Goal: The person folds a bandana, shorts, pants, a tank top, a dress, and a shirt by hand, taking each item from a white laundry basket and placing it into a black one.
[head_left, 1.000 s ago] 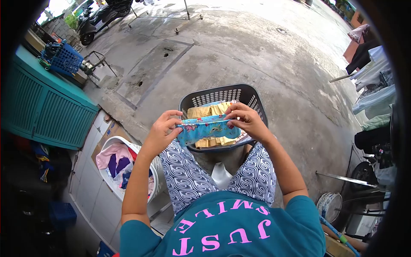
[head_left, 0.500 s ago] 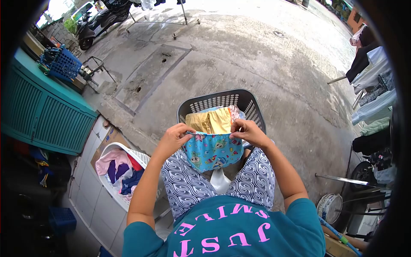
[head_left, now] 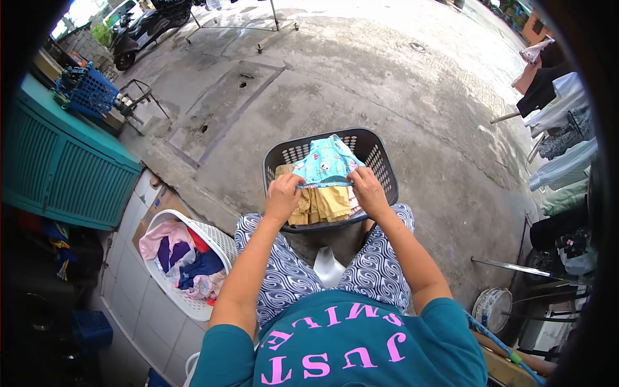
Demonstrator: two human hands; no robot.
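A turquoise patterned cloth (head_left: 327,160) is stretched between my two hands over the dark grey basket (head_left: 276,158). My left hand (head_left: 284,193) pinches its near left corner, and my right hand (head_left: 369,192) pinches the near right corner. The far part of the cloth rests toward the basket's back rim. Beneath it, folded yellow clothing (head_left: 324,206) shows in the basket, with a tan piece at the left. The basket stands on the ground just in front of my knees.
At the left, a white basket (head_left: 222,248) holds pink, purple, red and navy clothes. A teal louvred cabinet (head_left: 71,168) stands beyond it. Clothes hang at the right above a paint-stained bucket (head_left: 495,306). A motorcycle (head_left: 145,32) is parked at the back left.
Both hands have moved slightly forward and up. The turquoise cloth, which hung down toward my lap, now lies flipped away over the basket, and the yellow clothing shows on the near side.
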